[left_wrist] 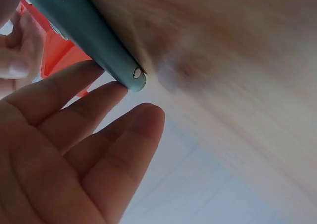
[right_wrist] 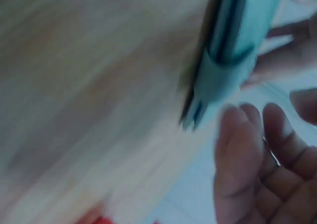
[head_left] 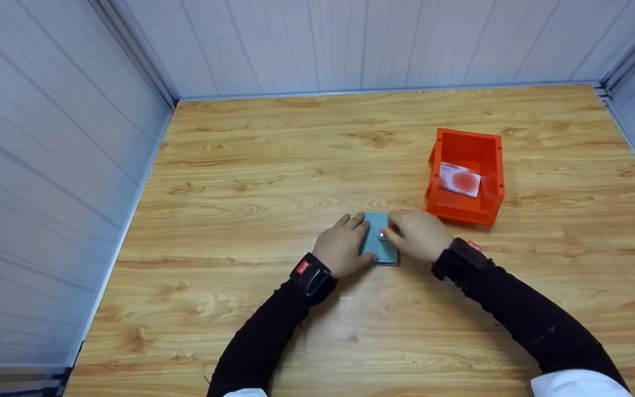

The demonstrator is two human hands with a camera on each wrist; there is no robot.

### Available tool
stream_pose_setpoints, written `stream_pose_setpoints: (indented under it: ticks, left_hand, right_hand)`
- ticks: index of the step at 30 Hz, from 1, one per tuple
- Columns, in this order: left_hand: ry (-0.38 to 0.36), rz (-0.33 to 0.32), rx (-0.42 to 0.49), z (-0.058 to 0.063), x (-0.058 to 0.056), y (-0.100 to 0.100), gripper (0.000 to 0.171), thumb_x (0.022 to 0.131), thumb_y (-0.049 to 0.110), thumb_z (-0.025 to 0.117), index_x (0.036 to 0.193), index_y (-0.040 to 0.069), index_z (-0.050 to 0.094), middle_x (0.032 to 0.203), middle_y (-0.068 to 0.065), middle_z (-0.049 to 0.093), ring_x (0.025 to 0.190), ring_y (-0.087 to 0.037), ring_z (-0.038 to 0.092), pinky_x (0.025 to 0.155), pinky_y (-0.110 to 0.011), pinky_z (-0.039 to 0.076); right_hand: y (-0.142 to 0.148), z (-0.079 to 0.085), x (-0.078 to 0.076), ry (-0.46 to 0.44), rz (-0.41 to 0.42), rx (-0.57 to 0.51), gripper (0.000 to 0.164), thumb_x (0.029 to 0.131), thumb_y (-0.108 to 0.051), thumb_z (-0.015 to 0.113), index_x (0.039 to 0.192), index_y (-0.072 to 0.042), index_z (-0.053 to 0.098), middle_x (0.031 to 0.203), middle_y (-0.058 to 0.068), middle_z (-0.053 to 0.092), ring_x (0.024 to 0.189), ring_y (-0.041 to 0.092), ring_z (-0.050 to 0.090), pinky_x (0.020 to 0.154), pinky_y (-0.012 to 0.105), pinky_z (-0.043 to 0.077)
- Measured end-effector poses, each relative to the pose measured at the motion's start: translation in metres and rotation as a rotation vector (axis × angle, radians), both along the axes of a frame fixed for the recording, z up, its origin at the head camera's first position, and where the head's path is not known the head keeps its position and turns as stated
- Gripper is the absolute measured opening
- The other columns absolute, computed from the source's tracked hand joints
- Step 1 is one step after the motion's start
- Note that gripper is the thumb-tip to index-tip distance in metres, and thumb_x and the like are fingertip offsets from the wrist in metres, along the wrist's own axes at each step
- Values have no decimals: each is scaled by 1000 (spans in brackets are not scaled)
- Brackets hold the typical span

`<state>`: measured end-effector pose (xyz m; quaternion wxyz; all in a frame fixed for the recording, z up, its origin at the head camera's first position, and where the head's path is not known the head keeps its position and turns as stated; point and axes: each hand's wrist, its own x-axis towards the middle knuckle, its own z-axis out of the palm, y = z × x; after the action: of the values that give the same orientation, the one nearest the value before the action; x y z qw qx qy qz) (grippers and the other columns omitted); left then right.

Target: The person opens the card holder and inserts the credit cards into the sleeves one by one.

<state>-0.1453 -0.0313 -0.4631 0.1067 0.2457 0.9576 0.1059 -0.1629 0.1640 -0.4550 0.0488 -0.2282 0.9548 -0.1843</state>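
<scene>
A flat teal wallet (head_left: 373,251) with metal snaps lies on the table between both hands in the head view. Its layered edge (right_wrist: 232,23) shows in the right wrist view, and a rounded end with a snap (left_wrist: 137,73) in the left. My left hand (head_left: 342,245) rests along the wallet's left side, fingers stretched, thumb by the near edge. From the right, my right hand (head_left: 419,234) reaches over it, a digit at the small tab with a shiny snap (head_left: 382,236). Its other fingers bend loosely; I cannot tell whether the tab is pinched.
An orange open bin (head_left: 463,215) stands beyond my right hand, close to it. Inside lies a white-and-red printed card or packet (head_left: 459,180). The wood-grain table (head_left: 251,154) is bounded by pale panel walls (head_left: 306,49) at the back and both sides.
</scene>
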Motion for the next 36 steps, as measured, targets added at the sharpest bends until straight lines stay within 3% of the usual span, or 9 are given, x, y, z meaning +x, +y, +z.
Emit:
stream_pose_setpoints:
  ticks: [6,12,16,19,27,32,36]
  left_hand:
    - [-28,-35,-65,0,2,2,74,93,49,59,150,6,38,160,-13,28,146,-29,33,113,-39,40]
    - [-62,-31,-51,-1,4,4,75,95,46,57,151,1,34,161,-15,24,148,-26,28,116,-36,35]
    - [-62,-28,-38,-2,4,5,74,95,45,59,150,0,35,161,-16,25,149,-26,27,117,-36,34]
    - [-55,-25,-35,-3,3,4,74,95,44,59,150,0,35,160,-17,26,148,-26,28,116,-36,35]
    - [-29,-20,-42,-5,3,5,75,93,45,61,149,0,37,159,-17,30,147,-27,31,115,-36,37]
    - [-26,-21,-44,-5,4,5,75,93,46,61,149,1,38,159,-17,30,147,-27,31,115,-36,36]
    - [-25,-13,-49,-4,4,5,75,93,46,62,149,1,38,159,-16,29,147,-27,31,115,-36,37]
  right_hand:
    - [-12,-6,0,45,68,177,33,94,-39,60,75,-12,56,62,1,50,56,20,50,49,34,37]
    - [-18,-13,4,134,96,205,23,95,-24,56,83,-5,61,73,11,60,67,29,61,56,44,49]
    - [-19,-16,5,171,104,177,17,94,-16,54,86,-2,61,77,13,64,69,31,63,60,45,52]
    - [-16,-17,5,149,102,134,16,96,-14,52,87,-3,60,80,12,64,71,29,64,64,44,53]
    - [14,-6,0,-64,-55,-104,20,102,-17,46,84,-10,54,72,2,46,69,20,48,65,34,42]
    - [43,-8,5,-60,-88,-113,17,100,-18,53,85,-10,58,74,2,49,70,18,48,66,31,40]
    - [56,-11,10,-9,-106,-95,10,95,-16,61,96,-6,61,81,5,57,72,19,52,67,33,44]
